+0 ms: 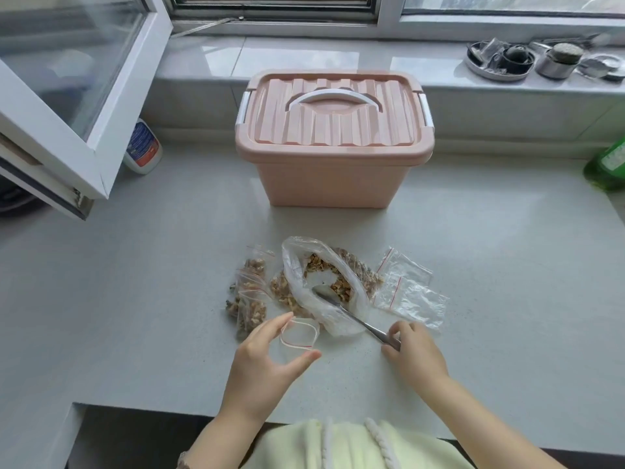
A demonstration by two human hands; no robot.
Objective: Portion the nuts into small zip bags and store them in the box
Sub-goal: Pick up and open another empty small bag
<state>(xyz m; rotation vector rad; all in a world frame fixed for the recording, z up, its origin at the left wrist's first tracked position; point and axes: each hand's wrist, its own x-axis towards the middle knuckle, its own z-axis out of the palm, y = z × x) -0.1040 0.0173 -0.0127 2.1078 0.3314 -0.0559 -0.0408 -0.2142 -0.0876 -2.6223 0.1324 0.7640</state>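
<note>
A large clear bag of walnut pieces [324,282] lies open on the counter, with a metal spoon [351,314] resting in its mouth. My right hand [414,350] grips the spoon's handle. My left hand [267,363] holds a small empty zip bag [299,335] open between thumb and fingers, just left of the big bag. Filled small zip bags of nuts [250,292] lie at the left. Empty zip bags [409,289] lie at the right. The pink storage box [333,140] stands behind, its lid shut.
An open window sash [67,96] juts over the counter's left. A white bottle [142,147] stands beneath it. A green bottle [608,164] sits at the right edge. Metal dishes [527,59] rest on the windowsill. The counter [169,299] drops off at the front left.
</note>
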